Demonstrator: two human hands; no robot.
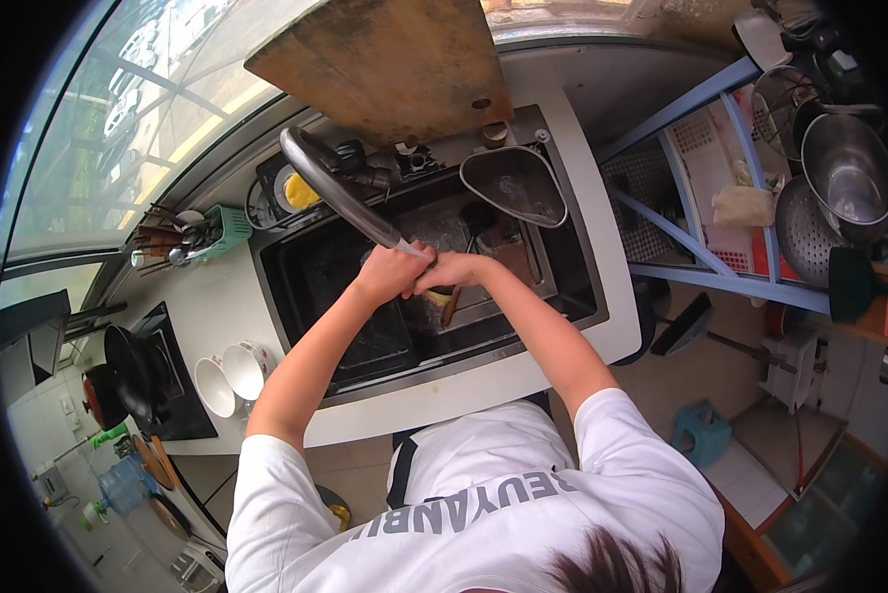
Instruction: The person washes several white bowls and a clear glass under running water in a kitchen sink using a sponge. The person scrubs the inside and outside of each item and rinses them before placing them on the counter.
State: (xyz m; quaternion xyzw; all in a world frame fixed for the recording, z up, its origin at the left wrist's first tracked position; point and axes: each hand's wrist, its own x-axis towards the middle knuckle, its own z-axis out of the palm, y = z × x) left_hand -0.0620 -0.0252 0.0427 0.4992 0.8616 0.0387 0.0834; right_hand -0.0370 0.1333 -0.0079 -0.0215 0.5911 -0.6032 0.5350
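Note:
My left hand (393, 276) and my right hand (455, 271) meet under the spout of a curved metal faucet (340, 196), over a dark kitchen sink (318, 311). Water runs onto them. Their fingers overlap, so whether anything lies between them is hidden. Just below the fingers, a small yellow-green item (438, 298) shows in part, too covered to name. Beside it a brown handle (451, 308) points towards me. Deeper in the basin, a dark round utensil (477, 216) lies near a brownish flat piece (511, 263).
A triangular strainer basket (514, 189) occupies the sink's back right corner. Behind leans a large wooden cutting board (392, 74). Left stand a green cutlery basket (227, 231), two white bowls (245, 373) and a black wok (129, 374). A blue-framed rack (718, 278) is on the right.

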